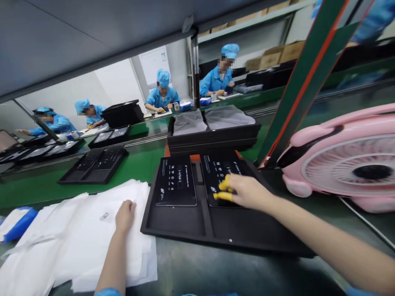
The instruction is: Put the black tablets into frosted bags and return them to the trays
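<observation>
My right hand [247,191], with yellow finger cots on its fingertips, reaches over a black tablet [212,168] in the right compartment of a black foam tray [182,224]. Its fingers are apart and bent down at the tablet's printed face; whether they press on it I cannot tell. A second black tablet [176,181] with white printing lies in the left compartment. My left hand [125,216] rests on a spread stack of thin white sleeves [83,230], its fingers curled in. Whether a sleeve is pinched in them is hidden.
Stacked black trays [212,139] holding translucent sleeves stand behind. Another black tray [94,164] sits on the green belt. A pink fan [345,156] is at right, a blue-and-white packet [18,224] at left. Several people in blue work across the belt.
</observation>
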{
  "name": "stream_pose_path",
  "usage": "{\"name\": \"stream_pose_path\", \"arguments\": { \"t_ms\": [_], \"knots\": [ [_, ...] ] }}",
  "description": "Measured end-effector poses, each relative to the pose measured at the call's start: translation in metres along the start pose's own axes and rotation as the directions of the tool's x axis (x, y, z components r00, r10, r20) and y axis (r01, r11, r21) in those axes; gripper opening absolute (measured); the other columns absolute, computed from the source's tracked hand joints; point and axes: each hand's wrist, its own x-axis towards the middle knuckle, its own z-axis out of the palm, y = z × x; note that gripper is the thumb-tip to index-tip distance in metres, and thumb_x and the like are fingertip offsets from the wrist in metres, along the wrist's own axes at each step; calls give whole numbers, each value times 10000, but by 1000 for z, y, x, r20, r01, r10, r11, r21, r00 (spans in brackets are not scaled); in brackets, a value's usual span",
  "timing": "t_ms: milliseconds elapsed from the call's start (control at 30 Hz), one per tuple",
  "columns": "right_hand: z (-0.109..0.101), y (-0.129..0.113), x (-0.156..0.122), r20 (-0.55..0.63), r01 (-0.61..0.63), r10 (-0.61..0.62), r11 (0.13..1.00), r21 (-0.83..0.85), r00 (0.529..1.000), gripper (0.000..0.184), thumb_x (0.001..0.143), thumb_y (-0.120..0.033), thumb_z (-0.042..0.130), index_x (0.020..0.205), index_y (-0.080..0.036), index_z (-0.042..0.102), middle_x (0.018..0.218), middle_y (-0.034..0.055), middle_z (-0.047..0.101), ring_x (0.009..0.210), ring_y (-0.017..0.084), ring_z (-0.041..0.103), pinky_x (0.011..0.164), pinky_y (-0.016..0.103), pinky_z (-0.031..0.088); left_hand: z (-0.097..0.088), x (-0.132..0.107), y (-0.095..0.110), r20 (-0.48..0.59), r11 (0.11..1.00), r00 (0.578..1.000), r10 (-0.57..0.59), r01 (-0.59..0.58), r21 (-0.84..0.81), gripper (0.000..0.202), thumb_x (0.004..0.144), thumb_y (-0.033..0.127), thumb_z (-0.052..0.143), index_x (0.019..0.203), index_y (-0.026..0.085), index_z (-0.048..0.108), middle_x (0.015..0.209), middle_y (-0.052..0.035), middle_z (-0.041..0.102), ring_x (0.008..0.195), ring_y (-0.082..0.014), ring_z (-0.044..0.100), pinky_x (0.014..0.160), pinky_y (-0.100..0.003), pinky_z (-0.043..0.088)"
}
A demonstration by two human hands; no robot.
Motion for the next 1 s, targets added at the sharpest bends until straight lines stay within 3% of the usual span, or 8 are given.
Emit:
{"name": "stream_pose_path", "arguments": {
  "t_ms": [200, 300, 433, 567, 733, 833, 933, 1000],
  "knots": [
    [3, 69, 101, 164, -264, 291, 949, -171, 942, 475, 793, -389, 527, 1194, -134, 538, 1210, 165, 518, 1105, 283, 473, 888, 356, 393, 6, 2, -6, -91, 985, 986, -137, 126, -116, 211, 841, 280, 352, 735, 213, 522, 848, -51, 626, 753, -200, 575, 597, -268, 368],
    [14, 87, 128, 246, -305, 357, 925, -228, 901, 478, 796, -354, 517, 1182, -74, 545, 1163, 208, 554, 1047, 300, 523, 833, 362, 415, 7, 2, -10, -119, 942, 966, -229, 189, -278, 191, 802, 298, 399, 688, 223, 533, 752, -36, 630, 694, -203, 559, 584, -269, 371],
    [14, 96, 139, 341, -330, 397, 913, -241, 852, 374, 816, -370, 462, 1028, -121, 642, 991, 145, 652, 870, 247, 608, 712, 310, 435, 4, 1, -14, -228, 869, 913, -337, 208, -450, 178, 767, 295, 416, 643, 218, 518, 691, -29, 606, 674, -194, 537, 631, -279, 392],
    [-21, 98, 143, 337, -350, 402, 914, -208, 851, 383, 820, -419, 445, 960, -133, 658, 950, 137, 662, 832, 256, 611, 679, 323, 420, -7, -2, -12, -293, 814, 880, -374, 160, -559, 178, 743, 305, 418, 603, 212, 477, 624, -7, 554, 657, -169, 511, 657, -268, 404],
    [-88, 86, 130, 304, -254, 290, 955, -155, 907, 406, 689, -569, 584, 703, -170, 659, 685, 63, 649, 663, 205, 596, 615, 313, 411, -43, -14, 15, -250, 734, 912, -325, 77, -675, 178, 715, 327, 443, 594, 201, 480, 510, 37, 459, 571, -133, 454, 590, -231, 388],
    [-110, 64, 105, 297, -167, 187, 982, -89, 936, 447, 589, -607, 650, 594, -161, 625, 595, 18, 612, 652, 177, 596, 616, 290, 420, -62, -36, 41, -246, 692, 944, -218, -28, -722, 205, 722, 354, 440, 597, 194, 474, 503, 44, 428, 545, -119, 425, 554, -220, 369],
    [-124, 40, 69, 120, -212, 205, 976, 50, 971, 508, 714, -604, 512, 565, -129, 613, 570, 1, 590, 720, 155, 609, 673, 283, 431, -66, -68, 69, -241, 677, 965, -106, -107, -728, 222, 756, 354, 419, 608, 193, 458, 535, 41, 432, 557, -113, 430, 562, -217, 372],
    [-136, 25, 39, -45, -243, 251, 960, 140, 967, 502, 741, -583, 482, 575, -130, 623, 514, -16, 551, 723, 152, 611, 675, 284, 440, -60, -89, 86, -207, 668, 978, -38, -130, -733, 244, 779, 367, 410, 607, 196, 441, 542, 40, 421, 559, -112, 430, 560, -218, 373]
  ]
}}
